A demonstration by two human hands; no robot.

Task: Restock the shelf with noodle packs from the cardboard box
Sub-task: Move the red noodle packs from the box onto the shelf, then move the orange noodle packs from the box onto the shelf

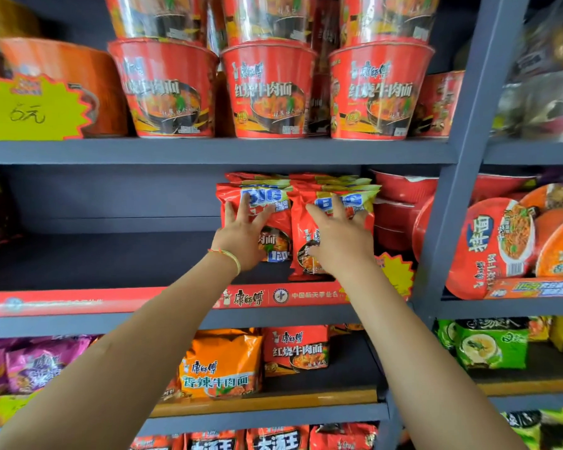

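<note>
— Bare forearms came up from the bottom of the frame, nearest the camera, and both reached to the middle dark grey metal shelf (111,254). What were the hands doing?

— Both were spread flat. The left hand (241,235), with a thin yellow-green cord bracelet (231,258) at the wrist, pressed straight fingers against the front of the left upright stack of red crinkly plastic noodle packs (273,209). The right hand (338,235) lay the same way on the right stack of red noodle packs (332,209). Neither pinched or curled round anything.

— And the packs stood where?

— On end, side by side and touching, towards the right of that shelf, just beside some red plastic noodle bowls (400,203). To the left of them the shelf was bare.

— How would you expect them to handle?

— Light, I'd judge, with a glossy film that would slide under the fingers. The brittle noodle block inside would probably crack if squeezed. Holding several at once, flat palms on both outer faces seemed safer than gripping the floppy sealed edges.

— Anything you couldn't make out?

— The cardboard box was out of view. How many packs stood behind the front ones I couldn't tell; only their top seams showed. The hands covered much of the printed fronts, and the yellow starburst price tag (397,274) was half hidden behind the right wrist. The far corners were blurred.
</note>
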